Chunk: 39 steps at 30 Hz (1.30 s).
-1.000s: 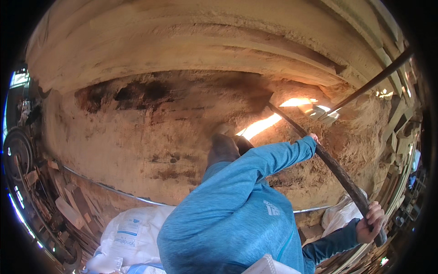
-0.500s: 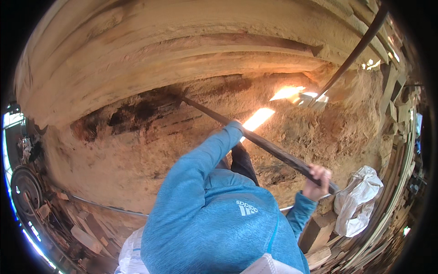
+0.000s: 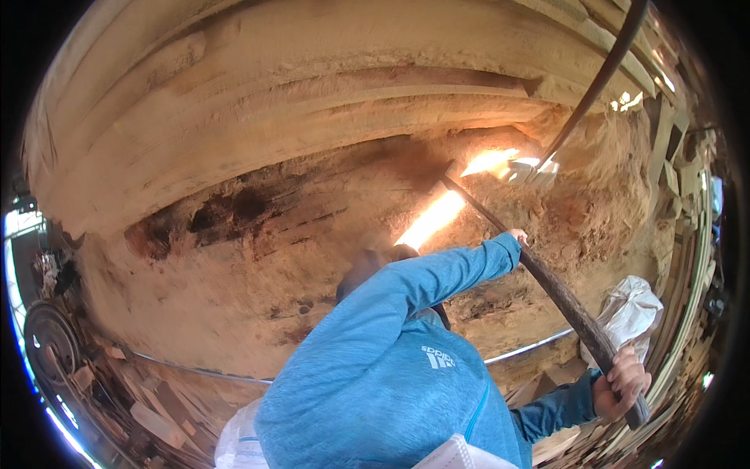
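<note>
A long-handled digging tool (image 3: 566, 301) slants across my right side. Its thick, rough wooden shaft thins toward a small dark head by the sunlit strip; the head's exact shape is too indistinct to tell. My left hand (image 3: 517, 237) is closed round the shaft at its middle, the blue sleeve reaching across my body. Near the butt end, my right hand (image 3: 623, 384) grips the same shaft, out to the right. The brown earth ground (image 3: 289, 281) under the tool is loose and uneven, with darker, damp-looking patches at left.
A second tool with a dark curved handle (image 3: 598, 90) and a pale blade stands at the upper right. A white plastic sack (image 3: 629, 313) lies at right, near stacked boards. Wood scraps and a dark round wheel (image 3: 51, 332) are at left. A thin pale rail (image 3: 531, 345) crosses behind me.
The tool's head has swung from the dark patch at left to the sunlit strip at right. Both hands have moved right with the shaft, the right one also lower.
</note>
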Each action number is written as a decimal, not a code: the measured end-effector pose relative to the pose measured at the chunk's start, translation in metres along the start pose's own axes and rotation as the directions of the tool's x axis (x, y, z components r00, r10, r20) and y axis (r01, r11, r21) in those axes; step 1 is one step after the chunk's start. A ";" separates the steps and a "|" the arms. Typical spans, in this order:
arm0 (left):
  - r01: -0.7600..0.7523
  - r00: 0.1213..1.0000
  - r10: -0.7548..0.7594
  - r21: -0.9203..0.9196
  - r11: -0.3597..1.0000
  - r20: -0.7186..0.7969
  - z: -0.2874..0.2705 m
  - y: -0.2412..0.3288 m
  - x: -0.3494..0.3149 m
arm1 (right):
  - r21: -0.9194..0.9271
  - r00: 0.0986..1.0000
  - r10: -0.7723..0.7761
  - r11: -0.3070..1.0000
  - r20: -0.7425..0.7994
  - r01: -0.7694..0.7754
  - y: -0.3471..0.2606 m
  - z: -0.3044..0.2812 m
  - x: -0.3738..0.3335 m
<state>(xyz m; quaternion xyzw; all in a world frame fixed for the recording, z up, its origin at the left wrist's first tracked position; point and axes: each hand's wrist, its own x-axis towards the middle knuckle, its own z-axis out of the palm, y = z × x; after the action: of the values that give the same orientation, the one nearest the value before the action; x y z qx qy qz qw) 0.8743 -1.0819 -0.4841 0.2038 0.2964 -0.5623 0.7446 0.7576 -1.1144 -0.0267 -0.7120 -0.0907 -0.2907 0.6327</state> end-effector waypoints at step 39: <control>-0.050 0.997 0.059 0.166 0.985 -0.047 -0.056 0.036 -0.147 | 0.344 0.997 0.031 0.937 0.075 -0.055 -0.018 0.037 -0.051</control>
<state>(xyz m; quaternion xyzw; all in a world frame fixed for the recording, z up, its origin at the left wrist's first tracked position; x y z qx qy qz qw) 0.8687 -0.9306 -0.4286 0.2869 0.2624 -0.5588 0.7325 0.7181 -1.0636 -0.0401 -0.6009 -0.1463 -0.2319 0.7508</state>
